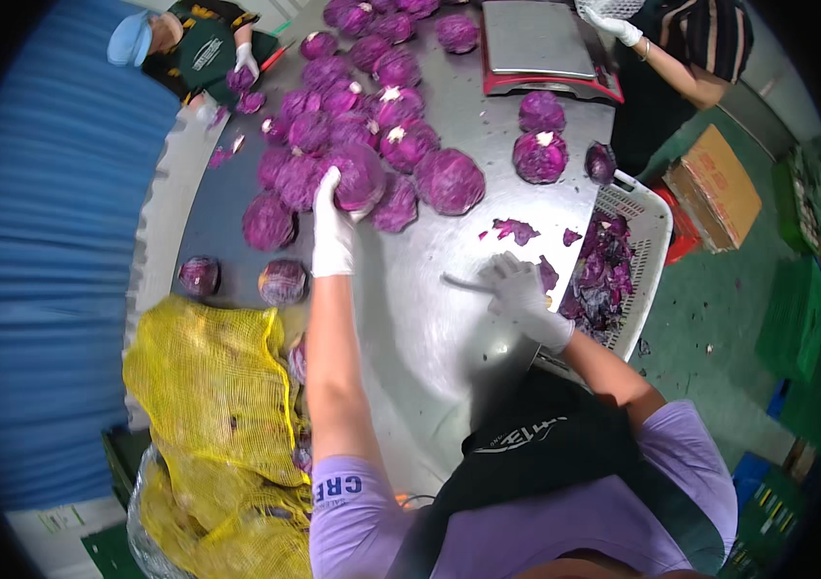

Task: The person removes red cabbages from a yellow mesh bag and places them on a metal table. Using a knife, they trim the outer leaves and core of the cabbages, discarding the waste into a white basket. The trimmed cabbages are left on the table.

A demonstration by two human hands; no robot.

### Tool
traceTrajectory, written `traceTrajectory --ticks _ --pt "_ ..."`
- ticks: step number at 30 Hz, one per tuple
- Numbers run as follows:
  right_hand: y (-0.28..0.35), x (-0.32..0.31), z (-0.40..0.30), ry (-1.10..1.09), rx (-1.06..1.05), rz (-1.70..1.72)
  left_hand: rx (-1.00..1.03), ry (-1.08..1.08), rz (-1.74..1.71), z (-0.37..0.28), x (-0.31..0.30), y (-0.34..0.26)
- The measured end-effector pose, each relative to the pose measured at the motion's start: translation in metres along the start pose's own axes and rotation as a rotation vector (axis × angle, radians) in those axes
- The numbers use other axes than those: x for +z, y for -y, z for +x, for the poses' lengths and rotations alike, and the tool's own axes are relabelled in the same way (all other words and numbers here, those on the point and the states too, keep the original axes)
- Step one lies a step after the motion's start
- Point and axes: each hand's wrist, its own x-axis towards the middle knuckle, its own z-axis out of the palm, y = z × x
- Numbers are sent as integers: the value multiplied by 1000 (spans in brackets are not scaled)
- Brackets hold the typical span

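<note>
My left hand (337, 217), in a white glove, grips a red cabbage (358, 176) at the near edge of a pile of red cabbages (311, 132) on the metal table (410, 289). Gloved too, my right hand (525, 293) is over the table near its right edge, somewhat blurred. A slim grey tool (465, 282), perhaps a knife, juts out leftward from that hand; its handle is mostly hidden. Loose purple leaves (517, 231) lie just beyond my right hand. Two trimmed cabbages (541, 157) sit farther up, below the scale.
A white plastic basket (653, 268) of leaf scraps stands against the table's right edge. Yellow mesh sacks (208, 376) are at the left. A red-based scale (541, 40) sits at the far right. Co-workers stand at the far left and far right. A cardboard box (718, 189) is beyond the basket.
</note>
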Motion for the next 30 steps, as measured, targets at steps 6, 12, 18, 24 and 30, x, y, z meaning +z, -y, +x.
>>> traceTrajectory --ticks 6,12,18,24,30 --pt "-27 25 47 -205 -138 -185 173 -307 238 128 2 -5" --pt "-112 22 -31 -204 -202 -108 696 -88 668 -26 35 65" --pt "-186 2 -107 -238 110 32 321 -38 1010 -159 22 143" --pt "-142 -2 -88 -376 236 354 302 -135 1076 -215 19 116" --pt "-96 10 -38 -458 125 519 256 -265 1011 -235 -26 99"
